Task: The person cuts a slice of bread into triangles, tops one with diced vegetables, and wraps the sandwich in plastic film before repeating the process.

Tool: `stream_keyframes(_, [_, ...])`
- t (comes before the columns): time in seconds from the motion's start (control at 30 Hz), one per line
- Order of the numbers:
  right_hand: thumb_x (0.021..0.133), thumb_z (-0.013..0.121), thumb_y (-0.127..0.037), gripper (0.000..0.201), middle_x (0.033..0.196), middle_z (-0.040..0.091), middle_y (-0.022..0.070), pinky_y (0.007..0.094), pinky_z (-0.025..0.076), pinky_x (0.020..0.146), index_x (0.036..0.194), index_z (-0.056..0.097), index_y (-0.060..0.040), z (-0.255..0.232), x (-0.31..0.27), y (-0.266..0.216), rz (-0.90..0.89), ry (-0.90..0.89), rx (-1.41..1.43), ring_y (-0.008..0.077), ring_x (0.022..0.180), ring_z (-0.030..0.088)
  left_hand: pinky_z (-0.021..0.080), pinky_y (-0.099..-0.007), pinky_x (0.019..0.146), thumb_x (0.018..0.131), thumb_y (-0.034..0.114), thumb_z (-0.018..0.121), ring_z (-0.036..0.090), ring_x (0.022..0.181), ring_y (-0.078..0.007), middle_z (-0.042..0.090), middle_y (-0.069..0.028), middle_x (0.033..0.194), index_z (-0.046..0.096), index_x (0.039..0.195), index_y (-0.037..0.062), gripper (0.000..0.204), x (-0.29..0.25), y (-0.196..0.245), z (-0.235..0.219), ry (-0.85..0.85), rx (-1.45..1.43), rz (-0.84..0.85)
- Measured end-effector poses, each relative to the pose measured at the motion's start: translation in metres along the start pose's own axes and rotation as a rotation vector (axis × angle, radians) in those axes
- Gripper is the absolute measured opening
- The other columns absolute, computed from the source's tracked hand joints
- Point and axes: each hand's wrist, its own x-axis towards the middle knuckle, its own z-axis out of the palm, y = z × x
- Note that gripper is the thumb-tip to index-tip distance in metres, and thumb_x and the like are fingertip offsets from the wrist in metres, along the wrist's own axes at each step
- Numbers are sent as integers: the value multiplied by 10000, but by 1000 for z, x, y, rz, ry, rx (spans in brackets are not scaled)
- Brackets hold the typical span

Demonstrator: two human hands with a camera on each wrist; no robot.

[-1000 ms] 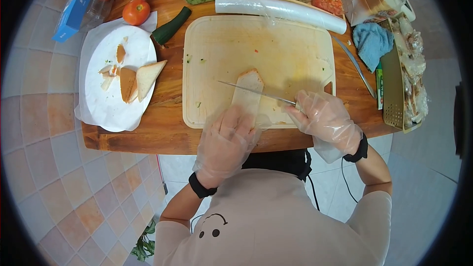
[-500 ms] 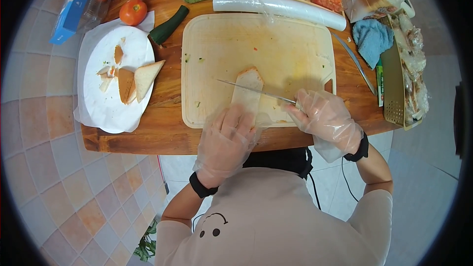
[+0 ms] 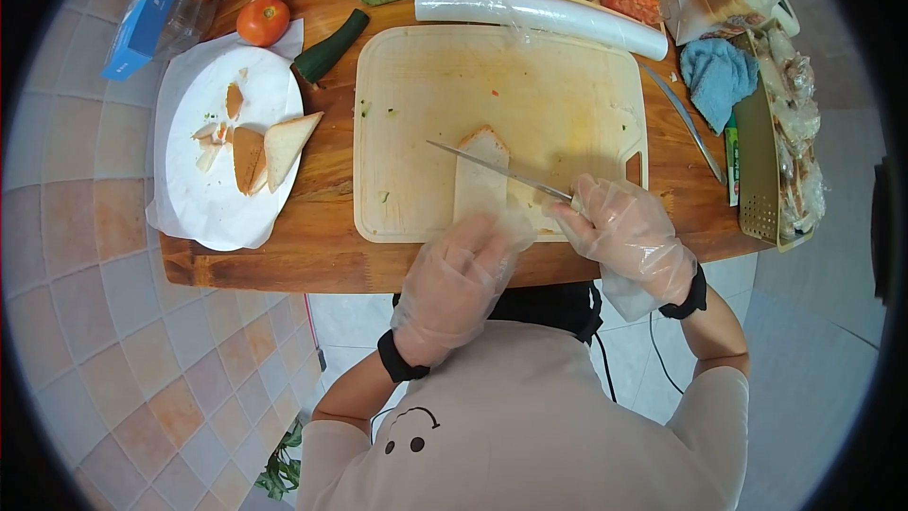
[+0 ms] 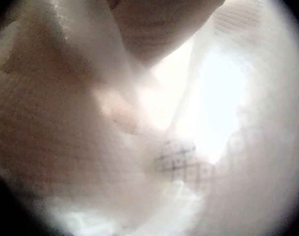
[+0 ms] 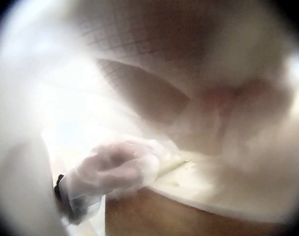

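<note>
A pale strip of bread (image 3: 480, 191) with a browned, angled far end lies on the cutting board (image 3: 407, 95), near its front edge. At the bread's near end my left hand (image 3: 459, 279), in a clear plastic glove, holds it with bent fingers that cover that end. My right hand (image 3: 619, 227), gloved too, grips a knife (image 3: 506, 171) by its handle. The thin blade points left and crosses over the bread close to its far end. In the right wrist view the left hand (image 5: 117, 167) shows beside the board's rim; the left wrist view is mostly blurred glove.
On the left a paper-lined plate (image 3: 189, 213) bears bread pieces. Tomatoes (image 3: 263, 21) and a cucumber piece (image 3: 331, 47) lie behind it. A plastic-wrap roll (image 3: 539, 19) borders the board's back. Another knife (image 3: 686, 123), a blue cloth (image 3: 719, 80) and a basket (image 3: 757, 180) stand right.
My left hand has shifted right and slightly back toward the body, its fingers more bent, showing more of the bread. The knife stays across the bread, its tip slightly higher in view.
</note>
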Motion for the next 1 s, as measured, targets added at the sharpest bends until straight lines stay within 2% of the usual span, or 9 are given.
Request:
stream_keyframes(0.2, [953,712,-327,314,643,606,159,450,523,543,833,587,-65,-6,-4,3,76,1,26,362,618,642,547,-442,810,805,103,797,659,985,-330,625,-83,1268,694,1125,171,343,-8,-7,-3,48,36,14])
stream_keyframes(0.3, [945,725,-321,314,634,596,175,465,519,549,839,582,-63,-8,-5,9,45,22,40,369,615,634,563,-435,787,825,89,778,668,994,-345,622,-129,1179,695,1102,107,291,-8,-10,-17,-10,24,-28])
stream_keyframes(0.4, [944,729,-319,318,626,589,185,474,512,560,844,580,-56,-7,-7,14,88,-45,7,380,617,630,558,-418,752,810,54,781,671,946,-339,631,-106,1136,705,1065,122,274,-17,-11,-27,94,81,-14])
stream_keyframes(0.5, [949,724,-318,322,626,584,189,476,507,572,848,576,-51,-11,-6,13,116,-66,89,390,622,624,548,-413,759,808,24,776,664,949,-334,640,-88,1120,695,1107,138,331,-33,-23,-25,250,137,-68])
stream_keyframes(0.63, [955,718,-310,317,626,581,189,472,504,578,848,573,-49,-11,-6,11,121,-70,87,394,628,620,525,-406,749,819,37,791,645,919,-323,642,-95,1141,657,1204,136,419,-35,-26,-27,307,124,-162])
stream_keyframes(0.73, [952,722,-308,313,631,584,182,473,506,577,845,574,-54,-10,-6,10,92,-58,66,388,629,622,538,-407,789,855,90,794,646,930,-322,652,-136,1182,639,1220,107,397,-25,-18,-24,256,100,-121])
stream_keyframes(0.87, [950,721,-315,310,644,595,167,465,515,565,842,577,-63,-4,-7,8,29,-31,32,378,632,633,513,-426,835,842,250,833,636,1012,-317,621,-115,1206,635,1233,109,460,1,5,-24,-18,19,-172])
stream_keyframes(0.93, [954,715,-321,310,649,602,161,461,519,559,841,579,-67,-2,-6,4,11,-17,30,376,631,637,497,-443,886,852,295,821,619,1074,-309,604,-115,1243,627,1245,108,477,2,-2,-13,-62,62,-98])
stream_keyframes(1.0, [958,706,-329,312,653,609,155,458,521,552,840,580,-69,-1,-6,2,11,-14,50,376,626,640,506,-432,891,824,298,836,609,1082,-293,601,-81,1268,640,1260,140,503,0,-6,-4,18,154,-29])
